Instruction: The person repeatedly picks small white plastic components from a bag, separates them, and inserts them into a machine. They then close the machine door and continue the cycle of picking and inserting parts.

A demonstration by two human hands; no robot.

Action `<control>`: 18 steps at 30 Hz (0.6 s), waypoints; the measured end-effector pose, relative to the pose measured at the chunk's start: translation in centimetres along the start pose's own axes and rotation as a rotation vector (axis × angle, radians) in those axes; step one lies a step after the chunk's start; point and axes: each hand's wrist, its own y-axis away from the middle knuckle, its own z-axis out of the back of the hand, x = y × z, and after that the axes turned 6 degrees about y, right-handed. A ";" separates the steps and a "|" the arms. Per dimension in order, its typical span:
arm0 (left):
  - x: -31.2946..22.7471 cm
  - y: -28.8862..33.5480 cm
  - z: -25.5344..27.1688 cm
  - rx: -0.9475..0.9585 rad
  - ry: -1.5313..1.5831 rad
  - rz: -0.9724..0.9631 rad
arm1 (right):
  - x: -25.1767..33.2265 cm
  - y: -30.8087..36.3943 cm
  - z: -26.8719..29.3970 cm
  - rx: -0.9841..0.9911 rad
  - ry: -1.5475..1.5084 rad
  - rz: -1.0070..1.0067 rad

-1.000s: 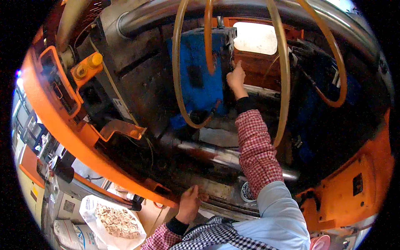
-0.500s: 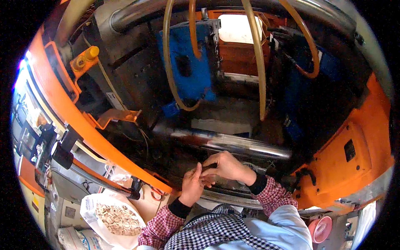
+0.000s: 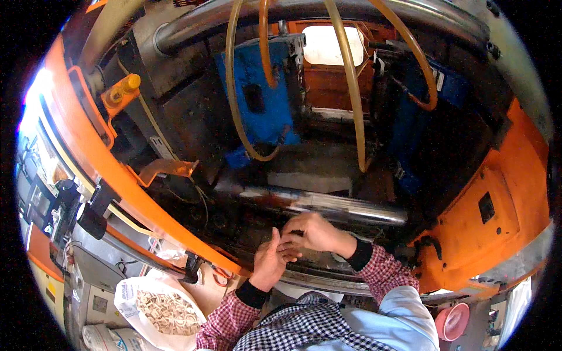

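My left hand [image 3: 270, 261] and my right hand [image 3: 317, 232] meet in front of my body, at the near side of an open machine. The left thumb points up and its fingers curl toward the right hand. Thumb and fingers of the right hand pinch together against the left fingertips. Whatever lies between them is too small or too hidden to name. Just beyond the hands runs a shiny steel bar [image 3: 357, 209]. Farther in hangs a blue mould block [image 3: 269, 120], with translucent hoses [image 3: 355, 96] looping down around it.
Orange machine frames stand on the left [image 3: 155, 207] and right [image 3: 477, 213]. A white sack [image 3: 126, 299] full of small pale parts [image 3: 170, 313] sits at lower left, with red-handled scissors [image 3: 221, 276] nearby. A pink bucket [image 3: 452, 321] stands at lower right.
The view has shifted slightly. My hands stay together at nearly the same place, with the right fingers drawn a little closer to the left thumb.
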 end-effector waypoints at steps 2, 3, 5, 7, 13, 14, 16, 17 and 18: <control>-0.8 0.4 -0.1 0.000 -0.005 0.017 | -1.3 -1.5 0.2 -0.200 0.014 -0.023; -0.6 0.6 0.5 -0.018 -0.059 -0.002 | -2.1 -3.0 0.8 -0.390 0.068 -0.079; -0.3 1.0 0.7 -0.053 -0.087 -0.011 | -4.6 -7.4 2.7 -0.786 0.079 -0.186; 1.0 1.0 1.8 -0.041 -0.089 0.003 | -8.6 -12.5 4.4 -1.077 0.099 -0.275; 0.2 3.5 -0.6 -0.101 -0.300 -0.142 | -20.5 -23.7 9.4 -1.392 0.283 -0.288; 0.3 3.7 -0.3 -0.137 -0.315 -0.150 | -20.7 -24.6 9.5 -1.330 0.174 -0.338; 0.4 4.1 0.3 -0.197 -0.352 -0.161 | -21.2 -26.2 10.4 -1.294 0.188 -0.389; 0.5 3.7 1.0 -0.213 -0.279 -0.082 | -21.8 -26.8 10.8 -1.324 0.314 -0.399; 0.6 3.4 1.5 -0.225 -0.206 -0.002 | -22.4 -27.2 11.2 -1.313 0.331 -0.417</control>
